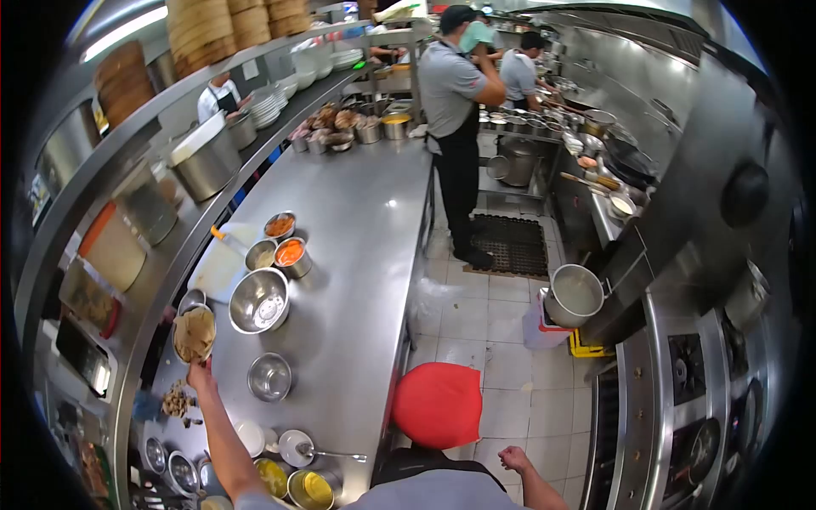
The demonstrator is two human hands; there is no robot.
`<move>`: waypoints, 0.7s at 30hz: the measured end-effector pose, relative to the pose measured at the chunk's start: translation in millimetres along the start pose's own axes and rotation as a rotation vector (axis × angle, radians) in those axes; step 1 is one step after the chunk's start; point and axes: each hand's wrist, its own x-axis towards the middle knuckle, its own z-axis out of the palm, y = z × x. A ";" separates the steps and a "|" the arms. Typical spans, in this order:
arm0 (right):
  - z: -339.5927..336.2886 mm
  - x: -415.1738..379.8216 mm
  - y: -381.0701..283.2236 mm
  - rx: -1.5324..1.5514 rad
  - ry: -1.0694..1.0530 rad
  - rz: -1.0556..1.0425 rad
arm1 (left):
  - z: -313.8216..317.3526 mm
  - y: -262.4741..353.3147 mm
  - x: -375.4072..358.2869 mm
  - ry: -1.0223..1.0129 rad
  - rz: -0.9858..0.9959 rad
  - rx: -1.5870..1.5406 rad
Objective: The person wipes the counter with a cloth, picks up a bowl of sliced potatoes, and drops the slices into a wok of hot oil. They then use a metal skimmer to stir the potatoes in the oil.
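Observation:
My left hand (201,375) reaches over the steel table's left side, its fingers closed at the lower edge of a bowl (182,350) that holds a brown, paper-like piece (195,331). Small brown pieces (177,401) lie just below that hand. To its right are a large steel bowl (259,301) and a smaller one (269,376). Farther up stand containers of orange food (290,252). My right hand (513,459) hangs low over the floor, away from the table, with its fingers curled and nothing visible in them.
A red stool (438,405) stands beside the steel table (357,221). A person in a black apron (453,127) stands ahead in the aisle, with others behind. A large pot (575,295) and stoves (687,365) are at the right. Shelving runs along the left.

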 end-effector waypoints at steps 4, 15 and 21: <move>-11.2 -20.0 51.9 0.084 0.029 0.016 | 13.3 12.2 -66.1 -0.211 -0.069 0.058; -90.1 -109.5 202.9 0.144 0.375 -0.214 | 68.6 -13.8 -368.2 -0.790 -0.270 0.280; -160.1 -240.2 195.1 0.096 0.653 -0.315 | 94.7 -39.7 -566.1 -1.243 -0.473 0.294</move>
